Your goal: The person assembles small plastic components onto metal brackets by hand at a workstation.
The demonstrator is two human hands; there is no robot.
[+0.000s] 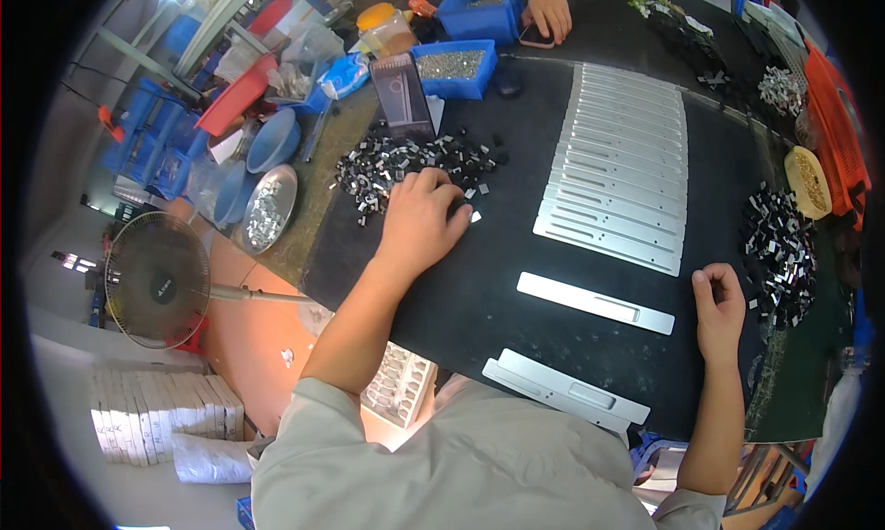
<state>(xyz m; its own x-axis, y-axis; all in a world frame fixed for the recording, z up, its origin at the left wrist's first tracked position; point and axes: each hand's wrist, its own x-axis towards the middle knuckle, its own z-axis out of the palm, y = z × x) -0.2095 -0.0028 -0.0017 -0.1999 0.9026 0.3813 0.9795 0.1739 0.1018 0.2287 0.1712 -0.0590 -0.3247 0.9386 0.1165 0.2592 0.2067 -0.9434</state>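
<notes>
My left hand (424, 215) rests at the near edge of a loose pile of small black and silver parts (369, 166). Its fingers bend down toward the pile, with the thumb apart from them and a small white-silver piece beside its tip. On the right, my right hand (719, 301) is closed, thumb against curled fingers; whatever it may hold is hidden. It is next to another pile of small black and silver parts (782, 253). Between my hands lies a single slotted silver metal strip (590, 301). More strips (564, 388) lie near my body, and a row of silver strips (616, 161) covers the mat beyond.
A phone-like dark panel (403, 95) stands behind the left pile. Blue bins (454, 86) of small parts, a metal dish (270, 207) and a yellow tray (808, 182) surround the work area. Another person's hand (550, 12) is at the far side. A fan (159, 281) stands left.
</notes>
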